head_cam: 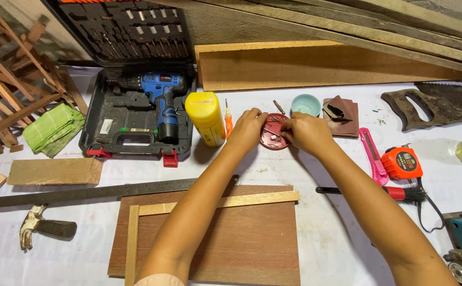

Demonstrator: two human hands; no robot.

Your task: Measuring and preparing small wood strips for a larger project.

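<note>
Reaching into the red dish (271,142) of nails, the left hand (249,130) and right hand (306,132) pinch at nails.

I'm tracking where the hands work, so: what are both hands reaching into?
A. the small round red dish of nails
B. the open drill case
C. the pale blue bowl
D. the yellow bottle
A: the left hand and the right hand meet over the small round red dish holding nails, between the yellow bottle and the pale blue bowl.

Small red dish (272,140) of nails: between fingers of left hand (248,130) and right hand (306,132). Yellow bottle (205,117) just left of fingers; pale blue bowl (305,104) just beyond them.
</note>
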